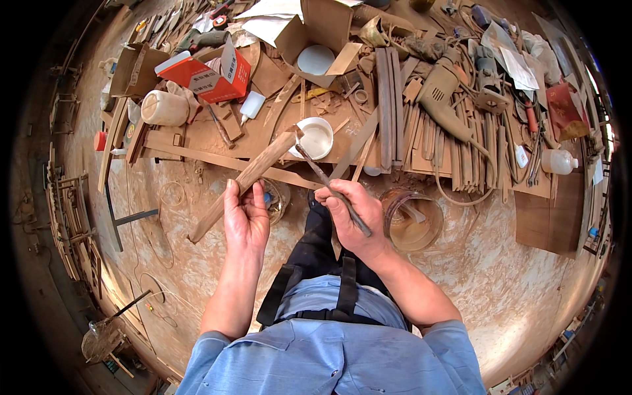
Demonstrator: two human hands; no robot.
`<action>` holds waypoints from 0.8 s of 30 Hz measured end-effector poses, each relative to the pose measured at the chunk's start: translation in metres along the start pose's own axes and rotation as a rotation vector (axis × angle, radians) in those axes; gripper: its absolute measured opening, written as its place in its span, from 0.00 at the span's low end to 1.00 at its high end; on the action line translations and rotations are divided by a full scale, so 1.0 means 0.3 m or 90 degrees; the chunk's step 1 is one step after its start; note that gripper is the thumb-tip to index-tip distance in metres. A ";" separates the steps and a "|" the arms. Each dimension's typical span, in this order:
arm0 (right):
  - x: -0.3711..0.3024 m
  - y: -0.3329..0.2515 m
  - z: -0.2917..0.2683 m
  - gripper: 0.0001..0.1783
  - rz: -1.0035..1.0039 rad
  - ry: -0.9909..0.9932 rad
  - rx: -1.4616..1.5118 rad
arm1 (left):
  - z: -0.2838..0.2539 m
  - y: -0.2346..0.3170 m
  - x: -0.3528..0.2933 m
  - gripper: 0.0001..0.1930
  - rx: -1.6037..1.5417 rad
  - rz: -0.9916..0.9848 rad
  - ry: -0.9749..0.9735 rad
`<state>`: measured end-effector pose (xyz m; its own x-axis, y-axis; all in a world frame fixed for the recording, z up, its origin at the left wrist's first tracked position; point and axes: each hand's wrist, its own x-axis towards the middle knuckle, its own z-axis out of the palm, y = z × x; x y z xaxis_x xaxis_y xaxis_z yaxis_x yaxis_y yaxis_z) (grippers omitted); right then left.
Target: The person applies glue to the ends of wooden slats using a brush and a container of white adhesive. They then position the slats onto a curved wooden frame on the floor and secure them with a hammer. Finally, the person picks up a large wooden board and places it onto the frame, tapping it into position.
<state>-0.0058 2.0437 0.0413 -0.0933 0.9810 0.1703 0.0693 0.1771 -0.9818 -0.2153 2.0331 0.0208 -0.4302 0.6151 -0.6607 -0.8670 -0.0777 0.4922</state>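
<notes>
My left hand is closed on a long flat wooden strip, gripped between thumb and fingers. The strip slants from lower left up to the right, its far end beside a white bowl. A thin dark stick is pinched in my right hand. Its tip comes close to the strip's far end, at the bowl's near edge; whether they touch I cannot tell. Pale stuff shows inside the bowl, which stands on the cluttered workbench.
On the bench are a white plastic jar, a red-and-white box, a small white squeeze bottle and an open cardboard box. To the right lie stacked wood strips and a corded power drill. Near my legs stands a round bucket.
</notes>
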 end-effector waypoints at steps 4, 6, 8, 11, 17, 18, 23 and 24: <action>0.004 0.010 -0.007 0.12 0.084 0.040 0.183 | 0.000 0.007 -0.005 0.10 -0.002 0.025 -0.026; 0.011 0.004 -0.026 0.13 0.108 0.061 0.232 | -0.008 0.018 -0.006 0.10 0.000 0.032 -0.039; 0.014 0.000 -0.057 0.13 0.139 0.064 0.234 | -0.023 0.034 -0.002 0.11 0.008 0.032 -0.066; 0.009 0.014 -0.065 0.13 0.139 0.043 0.240 | -0.034 0.048 -0.007 0.11 0.020 0.033 -0.116; 0.011 0.007 -0.066 0.11 0.053 -0.040 0.128 | -0.051 0.054 -0.016 0.11 0.068 0.059 -0.164; 0.010 0.007 -0.067 0.11 0.033 -0.050 0.097 | -0.054 0.055 -0.017 0.11 0.077 0.060 -0.171; 0.008 -0.001 -0.064 0.10 0.010 -0.059 0.068 | -0.054 0.056 -0.022 0.13 0.118 0.087 -0.185; 0.007 0.002 -0.066 0.10 0.029 -0.053 0.084 | -0.056 0.058 -0.022 0.13 0.114 0.087 -0.184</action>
<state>0.0136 2.0475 0.0428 -0.1755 0.9767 0.1238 -0.0556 0.1157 -0.9917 -0.2318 2.0147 0.0241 -0.4276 0.8067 -0.4079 -0.7377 -0.0505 0.6733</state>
